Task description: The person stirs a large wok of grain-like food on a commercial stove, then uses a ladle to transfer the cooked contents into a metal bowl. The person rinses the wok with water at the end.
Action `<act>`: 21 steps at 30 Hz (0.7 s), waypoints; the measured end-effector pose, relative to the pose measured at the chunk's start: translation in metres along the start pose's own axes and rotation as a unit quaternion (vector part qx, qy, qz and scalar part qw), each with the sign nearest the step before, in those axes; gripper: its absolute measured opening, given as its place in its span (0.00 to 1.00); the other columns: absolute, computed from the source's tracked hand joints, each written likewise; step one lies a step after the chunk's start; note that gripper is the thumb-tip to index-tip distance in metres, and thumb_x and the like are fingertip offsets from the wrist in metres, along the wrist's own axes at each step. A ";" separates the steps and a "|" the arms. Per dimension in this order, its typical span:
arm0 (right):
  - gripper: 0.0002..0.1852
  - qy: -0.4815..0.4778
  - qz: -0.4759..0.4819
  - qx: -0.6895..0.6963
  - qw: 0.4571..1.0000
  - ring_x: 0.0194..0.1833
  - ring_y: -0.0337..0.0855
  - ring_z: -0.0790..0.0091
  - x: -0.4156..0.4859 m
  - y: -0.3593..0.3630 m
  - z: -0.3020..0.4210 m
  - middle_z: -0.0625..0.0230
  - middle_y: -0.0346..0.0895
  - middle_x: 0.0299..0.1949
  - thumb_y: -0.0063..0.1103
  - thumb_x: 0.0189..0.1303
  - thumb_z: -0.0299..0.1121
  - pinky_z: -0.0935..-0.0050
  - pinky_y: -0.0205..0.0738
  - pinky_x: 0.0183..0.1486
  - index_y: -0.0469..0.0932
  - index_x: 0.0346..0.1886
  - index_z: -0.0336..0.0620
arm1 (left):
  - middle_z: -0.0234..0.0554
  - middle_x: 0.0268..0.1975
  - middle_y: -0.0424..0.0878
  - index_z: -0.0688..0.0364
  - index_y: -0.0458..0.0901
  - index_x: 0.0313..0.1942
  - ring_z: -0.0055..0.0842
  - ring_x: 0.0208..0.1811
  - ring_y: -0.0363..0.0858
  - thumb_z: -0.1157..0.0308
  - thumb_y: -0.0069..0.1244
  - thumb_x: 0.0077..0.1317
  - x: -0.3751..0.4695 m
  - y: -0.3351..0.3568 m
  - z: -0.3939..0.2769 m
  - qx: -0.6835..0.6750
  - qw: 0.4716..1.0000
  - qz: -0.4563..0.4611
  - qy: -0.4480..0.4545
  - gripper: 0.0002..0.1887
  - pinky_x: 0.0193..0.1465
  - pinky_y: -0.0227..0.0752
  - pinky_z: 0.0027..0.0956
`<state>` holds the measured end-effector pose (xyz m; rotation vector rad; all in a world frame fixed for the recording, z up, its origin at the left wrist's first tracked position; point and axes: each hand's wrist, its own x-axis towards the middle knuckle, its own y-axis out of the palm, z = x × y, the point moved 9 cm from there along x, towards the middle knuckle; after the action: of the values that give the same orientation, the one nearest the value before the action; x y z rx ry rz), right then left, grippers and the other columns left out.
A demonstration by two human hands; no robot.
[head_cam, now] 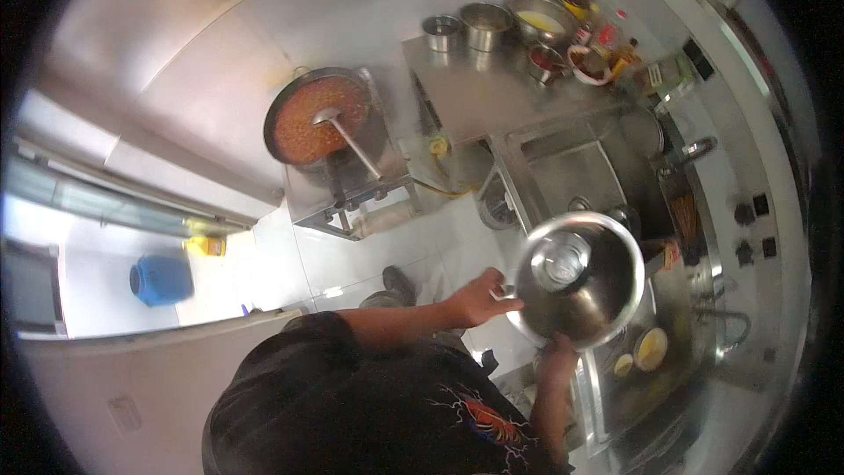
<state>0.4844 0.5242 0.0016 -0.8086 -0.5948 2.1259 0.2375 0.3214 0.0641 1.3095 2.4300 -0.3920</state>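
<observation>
A wide stainless steel pot (597,300) is tilted in front of me, its mouth towards my view. With my left hand (481,301) I grip its left side by what looks like a small loop handle. My right hand (559,353) holds the near rim; its fingers are partly hidden and blurred. Against the pot's inner wall shows a bright round patch (560,258); I cannot tell whether it is water, a bowl or a reflection. Under and beyond the pot lies a steel sink (570,175).
On a stove at the left stands a large wok (269,122) of reddish food with a long-handled ladle (353,142) in it. A steel counter (478,95) bears several pots, bowls and bottles. Two yellowish round items (651,348) lie beyond my right hand. A blue container (165,279) is far left.
</observation>
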 end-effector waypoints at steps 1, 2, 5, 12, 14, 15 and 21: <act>0.17 -0.016 0.025 0.025 0.999 0.47 0.83 0.59 -0.004 0.015 0.031 0.58 0.81 0.48 0.64 0.63 0.31 0.59 0.79 0.48 0.78 0.53 0.35 | 0.56 0.60 0.80 0.69 0.64 0.69 0.36 0.63 0.79 0.49 0.60 0.71 -0.018 -0.028 -0.006 -0.051 0.995 -0.064 0.061 0.40 0.67 0.71 0.41; 0.17 -0.054 0.058 0.086 0.993 0.51 0.82 0.56 -0.014 0.035 0.078 0.55 0.81 0.52 0.62 0.66 0.30 0.57 0.78 0.53 0.78 0.57 0.37 | 0.55 0.60 0.81 0.68 0.65 0.68 0.35 0.62 0.80 0.52 0.61 0.71 -0.042 -0.060 -0.011 -0.096 0.979 -0.129 0.123 0.37 0.66 0.72 0.41; 0.20 -0.127 0.173 0.251 0.944 0.59 0.81 0.54 -0.048 0.084 0.210 0.52 0.80 0.60 0.62 0.70 0.26 0.56 0.76 0.63 0.76 0.65 0.38 | 0.47 0.53 0.86 0.68 0.76 0.60 0.29 0.55 0.83 0.72 0.53 0.73 -0.136 -0.151 -0.063 -0.152 0.947 -0.275 0.064 0.18 0.59 0.78 0.38; 0.30 -0.342 0.599 -0.076 0.720 0.60 0.84 0.60 -0.123 0.246 0.398 0.54 0.84 0.58 0.75 0.63 0.39 0.61 0.77 0.64 0.77 0.65 0.35 | 0.41 0.48 0.83 0.66 0.76 0.60 0.24 0.45 0.80 0.76 0.44 0.68 -0.350 -0.314 -0.008 -0.174 0.774 -0.578 0.189 0.20 0.49 0.77 0.33; 0.29 -0.324 0.587 0.008 0.742 0.56 0.85 0.63 -0.095 0.300 0.419 0.55 0.86 0.54 0.74 0.62 0.41 0.62 0.79 0.59 0.79 0.62 0.34 | 0.42 0.52 0.83 0.65 0.76 0.59 0.26 0.50 0.80 0.75 0.43 0.69 -0.414 -0.352 0.011 -0.088 0.728 -0.670 0.115 0.19 0.58 0.74 0.35; 0.28 -0.269 0.568 0.039 0.777 0.52 0.87 0.64 -0.065 0.339 0.416 0.55 0.87 0.49 0.74 0.61 0.42 0.63 0.81 0.54 0.81 0.58 0.33 | 0.43 0.53 0.83 0.65 0.77 0.59 0.27 0.51 0.80 0.76 0.43 0.70 -0.436 -0.368 0.017 -0.109 0.718 -0.676 0.127 0.18 0.58 0.74 0.35; 0.10 0.028 0.479 0.002 0.877 0.23 0.77 0.68 0.105 0.495 0.265 0.65 0.77 0.25 0.63 0.65 0.37 0.65 0.72 0.25 0.77 0.29 0.44 | 0.39 0.47 0.85 0.68 0.79 0.56 0.21 0.46 0.81 0.80 0.47 0.71 -0.555 -0.438 0.034 0.031 0.603 -0.796 0.044 0.14 0.50 0.76 0.27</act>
<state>-0.0010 0.2746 -0.1668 -1.3460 -0.1312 2.9568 0.1578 -0.3395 0.3051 -1.2802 2.8969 -0.7494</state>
